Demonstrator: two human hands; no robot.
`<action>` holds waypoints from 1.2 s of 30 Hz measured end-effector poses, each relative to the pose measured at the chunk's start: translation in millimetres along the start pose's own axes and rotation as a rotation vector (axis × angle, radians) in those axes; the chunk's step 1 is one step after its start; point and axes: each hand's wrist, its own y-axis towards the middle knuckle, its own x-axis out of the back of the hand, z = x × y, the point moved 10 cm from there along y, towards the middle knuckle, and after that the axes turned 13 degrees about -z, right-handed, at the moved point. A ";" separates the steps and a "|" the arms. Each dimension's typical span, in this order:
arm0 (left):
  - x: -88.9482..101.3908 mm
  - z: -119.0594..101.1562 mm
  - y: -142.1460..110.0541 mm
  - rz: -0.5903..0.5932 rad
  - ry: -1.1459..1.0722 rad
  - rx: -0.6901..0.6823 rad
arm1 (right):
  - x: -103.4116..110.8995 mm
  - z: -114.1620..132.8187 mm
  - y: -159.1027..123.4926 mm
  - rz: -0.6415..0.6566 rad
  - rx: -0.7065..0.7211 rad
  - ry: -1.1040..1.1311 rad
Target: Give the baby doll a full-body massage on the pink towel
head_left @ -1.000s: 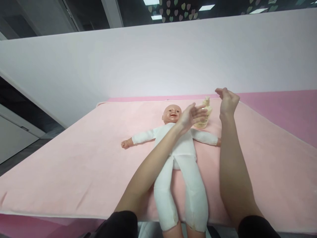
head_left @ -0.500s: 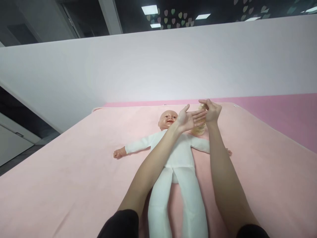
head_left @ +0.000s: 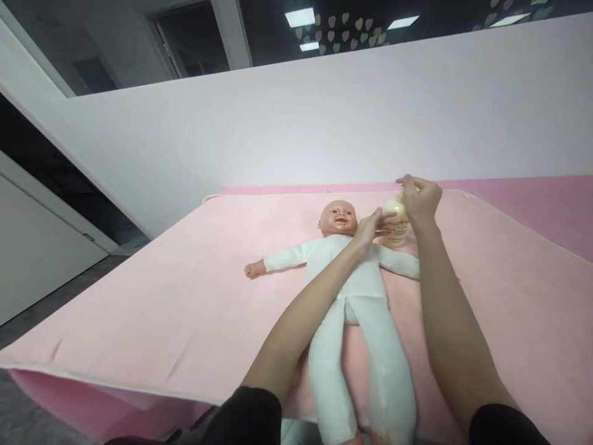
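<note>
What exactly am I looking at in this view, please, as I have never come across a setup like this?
There is no machine here: these are a person's own bare hands, seen by a camera worn on their head that looks forward and down. On the pink cloth lies a doll on its back, in white, arms spread. A pale yellow bottle stands beside its head. The left hand is open, fingers in front of the bottle. The right hand is curled by the bottle's top; whether it grips it, I cannot tell.
</note>
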 end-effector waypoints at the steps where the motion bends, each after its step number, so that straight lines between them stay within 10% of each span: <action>1: 6.2 -4.0 -2.0 -0.033 0.017 -0.061 | 0.8 12.4 1.2 0.008 0.062 -0.039; 10: 58.3 -36.0 -59.6 -0.256 0.372 -0.517 | 20.9 139.2 -25.1 0.009 0.350 -0.009; 16: 46.4 -22.0 -110.9 0.097 1.069 -0.694 | -1.6 177.4 -65.7 0.225 0.454 0.024; 25: 66.8 -16.7 -117.6 -0.141 1.472 -0.574 | -38.7 112.2 -172.4 0.672 0.302 -0.022; 29: 83.5 -18.3 -115.9 -0.318 1.476 -0.475 | -18.7 69.7 -183.8 0.594 0.046 0.051; 36: 122.5 -34.5 -119.2 -0.545 1.266 -0.432 | 1.3 81.6 -188.0 0.579 0.064 0.074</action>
